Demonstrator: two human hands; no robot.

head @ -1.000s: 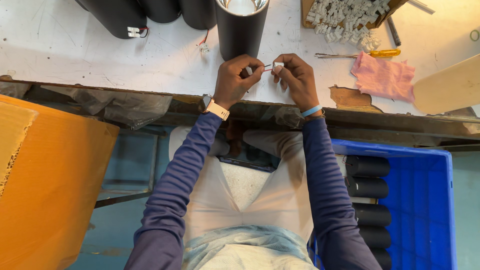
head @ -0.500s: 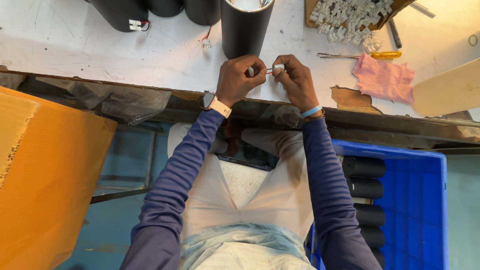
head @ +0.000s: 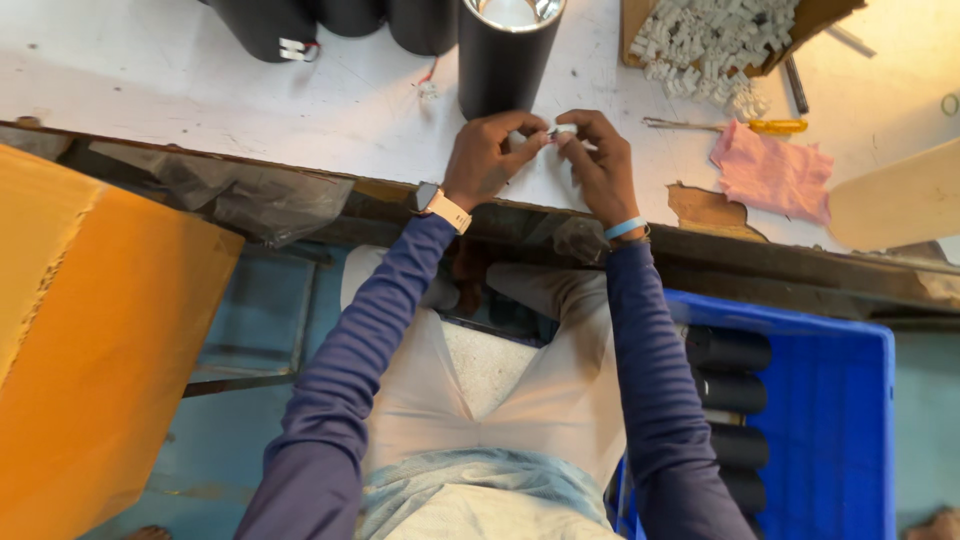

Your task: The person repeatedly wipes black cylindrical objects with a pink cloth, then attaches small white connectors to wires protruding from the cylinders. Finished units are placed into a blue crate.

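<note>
Nothing much moves: your left hand (head: 487,158) and right hand (head: 598,160) still pinch one small white connector (head: 563,130) between fingers, before one black cylinder (head: 507,55) on the bench (head: 200,90).

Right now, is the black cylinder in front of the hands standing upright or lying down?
Upright. The black cylinder stands on the white table with its open, shiny top facing the camera, just behind both hands.

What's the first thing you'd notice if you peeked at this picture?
Two hands, left hand and right hand, pinch a small white part together at the white table's near edge. Just behind them stands a black cylinder, and a big orange box fills the lower left.
</note>
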